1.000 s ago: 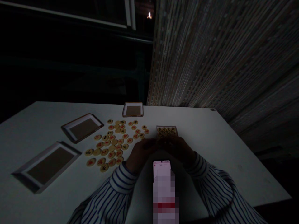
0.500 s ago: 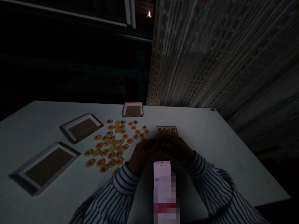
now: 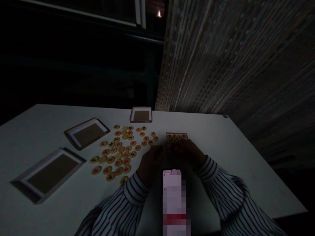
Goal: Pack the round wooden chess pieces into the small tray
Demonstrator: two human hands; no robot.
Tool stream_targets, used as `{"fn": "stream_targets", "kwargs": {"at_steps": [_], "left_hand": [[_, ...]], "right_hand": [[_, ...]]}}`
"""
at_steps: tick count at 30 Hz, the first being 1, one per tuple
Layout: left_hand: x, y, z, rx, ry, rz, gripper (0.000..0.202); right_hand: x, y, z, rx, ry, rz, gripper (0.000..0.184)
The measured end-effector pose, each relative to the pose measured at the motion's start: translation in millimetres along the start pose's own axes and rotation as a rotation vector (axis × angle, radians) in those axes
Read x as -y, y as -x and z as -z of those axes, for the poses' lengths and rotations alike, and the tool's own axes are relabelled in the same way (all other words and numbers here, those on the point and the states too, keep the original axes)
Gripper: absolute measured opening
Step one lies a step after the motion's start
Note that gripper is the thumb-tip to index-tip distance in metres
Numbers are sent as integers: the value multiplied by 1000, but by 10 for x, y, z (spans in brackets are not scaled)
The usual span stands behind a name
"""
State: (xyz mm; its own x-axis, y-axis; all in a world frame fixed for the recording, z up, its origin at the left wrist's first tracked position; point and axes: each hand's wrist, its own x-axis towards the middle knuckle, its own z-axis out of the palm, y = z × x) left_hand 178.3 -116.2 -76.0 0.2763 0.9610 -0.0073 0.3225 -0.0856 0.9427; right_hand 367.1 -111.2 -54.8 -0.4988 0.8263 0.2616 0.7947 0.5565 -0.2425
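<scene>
Xiangqi pieces, round with red or black characters, fill a small tray (image 3: 177,134) in rows; its near part is hidden behind my right hand (image 3: 188,153). That hand reaches over the tray from the right with its fingers bent down at the pieces. Left of the tray, my left hand (image 3: 150,161) hovers with curled fingers drawn together. Shadow hides what either hand may hold. Many loose xiangqi pieces (image 3: 118,163) lie scattered on the white table to the left of my left hand, some face down.
Three shallow trays with brown bottoms stand beyond and beside the loose pieces: a far one (image 3: 141,114), a middle one (image 3: 87,133) and a near left one (image 3: 49,175). A lit phone (image 3: 171,180) is between my forearms. A string curtain (image 3: 197,65) hangs behind the white table (image 3: 236,157).
My hands were close together in front of the tray. Now they are apart: the left has drawn back left, and the right lies over the tray. The view has shifted slightly.
</scene>
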Motion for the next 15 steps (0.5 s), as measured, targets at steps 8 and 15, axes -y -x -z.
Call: {"fn": "stream_targets", "kwargs": {"at_steps": [8,15], "left_hand": [[-67,34,20,-53,-85,-33,30],[-20,13,13,-47,-90,-41,29]], "right_hand": [[-15,-27,-30,91,178,-46,18],[5,-27,-52,106,228,-115,23]]}}
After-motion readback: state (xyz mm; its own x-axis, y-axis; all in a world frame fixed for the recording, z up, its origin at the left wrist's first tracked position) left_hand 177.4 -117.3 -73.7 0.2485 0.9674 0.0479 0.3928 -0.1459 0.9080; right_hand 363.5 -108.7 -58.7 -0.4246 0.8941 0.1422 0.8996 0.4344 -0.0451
